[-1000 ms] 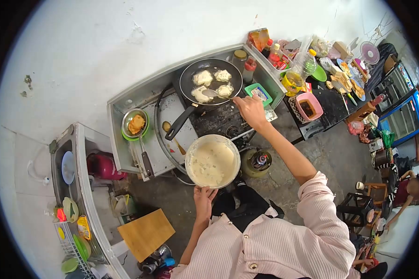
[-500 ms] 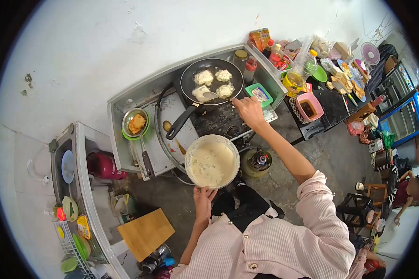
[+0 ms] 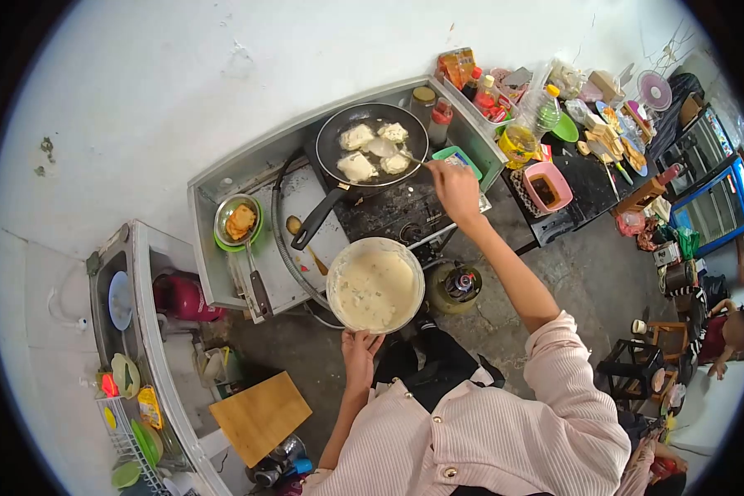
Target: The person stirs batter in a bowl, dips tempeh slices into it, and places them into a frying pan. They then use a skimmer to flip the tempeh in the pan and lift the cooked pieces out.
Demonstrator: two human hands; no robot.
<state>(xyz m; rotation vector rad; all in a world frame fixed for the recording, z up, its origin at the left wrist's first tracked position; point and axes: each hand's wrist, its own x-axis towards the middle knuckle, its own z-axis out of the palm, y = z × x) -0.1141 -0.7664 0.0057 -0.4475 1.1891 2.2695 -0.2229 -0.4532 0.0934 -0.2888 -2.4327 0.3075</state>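
My right hand (image 3: 456,192) is closed on the handle of a metal spoon (image 3: 383,147), whose bowl is over the middle of a black frying pan (image 3: 329,153). Several pale lumps of battered food, among them a fritter (image 3: 356,168), lie apart in the pan. Below the pan is a white bowl (image 3: 334,307) of thick, cream-coloured batter (image 3: 377,289) with green bits. My left hand (image 3: 360,355) grips this bowl at its near edge, its fingers partly hidden beneath.
The pan sits on a black stove (image 3: 372,217). To the left, a strainer (image 3: 238,219) with browned food rests on a green bowl. A green gas cylinder (image 3: 456,289) stands on the floor. Rightward are a pink container (image 3: 547,186) of dark liquid and several bottles. Another person (image 3: 723,331) is at far right.
My right hand has moved the spoon up and right, from the lower-left fritter to the pan's middle. The left hand still holds the bowl in nearly the same place.
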